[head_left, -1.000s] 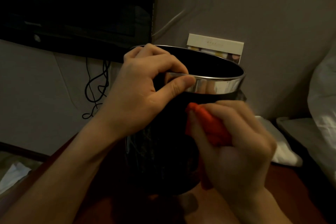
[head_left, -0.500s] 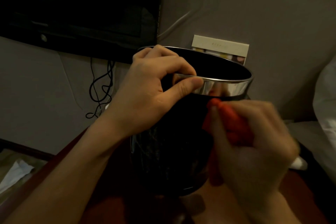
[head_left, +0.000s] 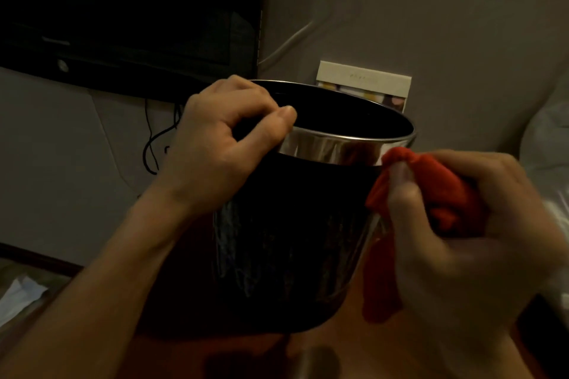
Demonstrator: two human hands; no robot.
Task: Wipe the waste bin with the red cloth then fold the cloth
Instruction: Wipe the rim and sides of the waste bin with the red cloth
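Glossy waste bin [head_left: 286, 240], soft red cloth [head_left: 437, 191].

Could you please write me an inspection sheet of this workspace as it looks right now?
Surface: reddish-brown top, dimly lit, carrying the bin.
Job's things: black waste bin with a shiny metal rim band, upright; red cloth bunched against its right side, one end hanging down.
Clutter: white crumpled paper lower left; a card leaning on the wall behind the bin.
Hands: left hand grips the bin's rim; right hand holds the cloth, blurred.
Cables: black cables hang below the screen; a white cable runs up the wall.
Surroundings: dark screen upper left, grey wall, white bedding at right.
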